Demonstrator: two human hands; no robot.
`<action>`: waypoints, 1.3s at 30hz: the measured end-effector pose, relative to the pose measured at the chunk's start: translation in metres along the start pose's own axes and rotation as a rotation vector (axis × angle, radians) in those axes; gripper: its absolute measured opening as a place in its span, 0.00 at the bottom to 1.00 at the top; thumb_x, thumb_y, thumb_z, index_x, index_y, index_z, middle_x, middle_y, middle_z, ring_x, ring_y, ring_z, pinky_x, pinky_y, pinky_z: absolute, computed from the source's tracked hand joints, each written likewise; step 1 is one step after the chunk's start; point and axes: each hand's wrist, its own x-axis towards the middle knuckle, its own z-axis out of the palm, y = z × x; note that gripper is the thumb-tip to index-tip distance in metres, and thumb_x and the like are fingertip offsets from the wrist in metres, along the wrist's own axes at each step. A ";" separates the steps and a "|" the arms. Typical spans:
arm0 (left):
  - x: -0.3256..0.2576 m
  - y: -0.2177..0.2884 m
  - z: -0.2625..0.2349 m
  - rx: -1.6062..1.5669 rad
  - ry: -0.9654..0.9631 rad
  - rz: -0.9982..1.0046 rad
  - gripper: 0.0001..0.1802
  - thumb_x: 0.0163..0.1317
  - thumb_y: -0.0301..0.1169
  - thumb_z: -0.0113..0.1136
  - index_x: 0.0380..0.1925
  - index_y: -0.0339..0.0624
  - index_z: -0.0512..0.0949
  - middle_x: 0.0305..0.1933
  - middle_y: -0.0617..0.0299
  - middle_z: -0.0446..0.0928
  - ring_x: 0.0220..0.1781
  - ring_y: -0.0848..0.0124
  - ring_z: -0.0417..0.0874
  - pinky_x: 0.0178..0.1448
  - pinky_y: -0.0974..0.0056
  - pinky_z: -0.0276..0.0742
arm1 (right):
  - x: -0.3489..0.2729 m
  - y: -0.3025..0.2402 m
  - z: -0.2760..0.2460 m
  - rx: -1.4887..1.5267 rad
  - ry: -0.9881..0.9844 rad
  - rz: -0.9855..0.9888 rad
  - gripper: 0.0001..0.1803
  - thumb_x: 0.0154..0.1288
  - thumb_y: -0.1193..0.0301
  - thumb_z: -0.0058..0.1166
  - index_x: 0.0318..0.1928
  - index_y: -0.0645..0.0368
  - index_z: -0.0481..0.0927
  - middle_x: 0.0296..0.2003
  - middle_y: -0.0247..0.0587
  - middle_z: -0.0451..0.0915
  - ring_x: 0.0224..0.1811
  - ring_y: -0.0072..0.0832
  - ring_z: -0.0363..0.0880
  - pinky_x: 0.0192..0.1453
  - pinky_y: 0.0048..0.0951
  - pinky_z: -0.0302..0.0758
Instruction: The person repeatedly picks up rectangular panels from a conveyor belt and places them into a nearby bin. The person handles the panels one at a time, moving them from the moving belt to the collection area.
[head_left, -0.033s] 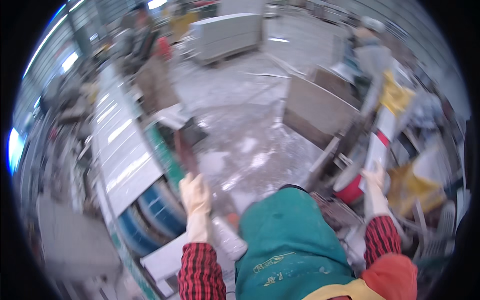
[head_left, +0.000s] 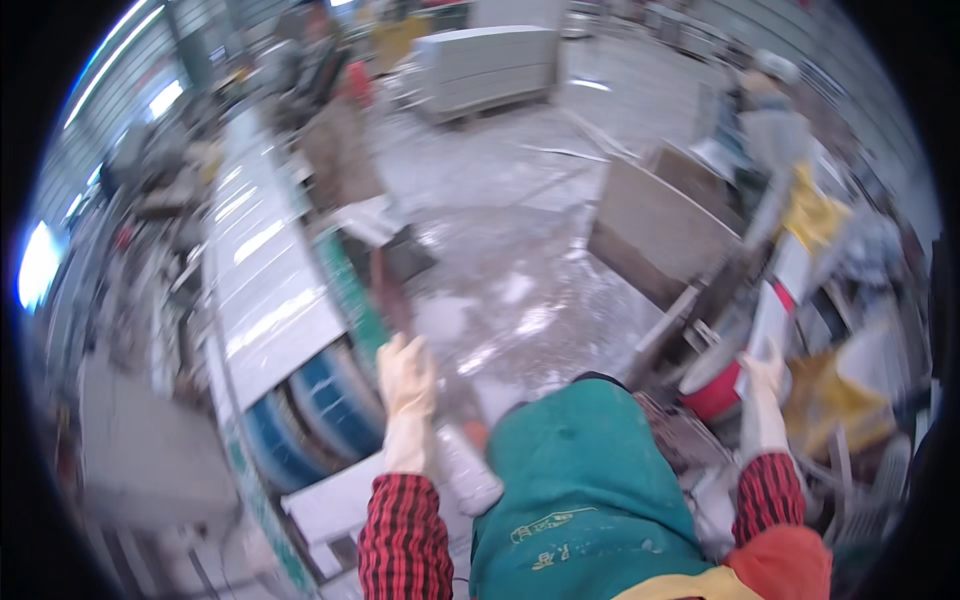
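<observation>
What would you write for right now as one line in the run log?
left hand: near green rail | right hand: at white bar with red band, grip unclear | ahead: brown slab | below: green apron

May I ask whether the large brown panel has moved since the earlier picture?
No; against the pale slab stack, the brown panel keeps its place; the view shifted.

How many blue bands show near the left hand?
2. The right band is nearer the left hand; the left band is next to it. Both show just below the pale panel, which may hide more.
</observation>
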 end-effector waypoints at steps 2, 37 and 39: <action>-0.013 -0.030 0.024 0.001 0.274 0.063 0.14 0.61 0.29 0.63 0.47 0.47 0.83 0.49 0.44 0.80 0.50 0.46 0.78 0.59 0.48 0.73 | 0.011 0.008 0.001 0.031 -0.054 -0.191 0.50 0.40 0.75 0.72 0.70 0.62 0.67 0.64 0.54 0.73 0.68 0.43 0.71 0.73 0.37 0.67; -0.050 -0.115 -0.117 -1.331 0.957 -1.202 0.22 0.71 0.21 0.45 0.64 0.38 0.60 0.61 0.42 0.72 0.59 0.48 0.82 0.54 0.46 0.88 | 0.043 -0.167 0.118 -0.361 -0.428 -1.082 0.34 0.54 0.67 0.67 0.63 0.60 0.74 0.59 0.54 0.76 0.65 0.49 0.71 0.71 0.41 0.67; -0.040 -0.112 -0.114 -1.267 0.986 -1.227 0.19 0.72 0.23 0.45 0.62 0.36 0.62 0.58 0.43 0.75 0.55 0.50 0.84 0.49 0.51 0.89 | 0.084 -0.106 0.078 -0.427 -0.338 -0.904 0.34 0.56 0.68 0.65 0.65 0.61 0.72 0.61 0.54 0.75 0.65 0.48 0.71 0.71 0.41 0.67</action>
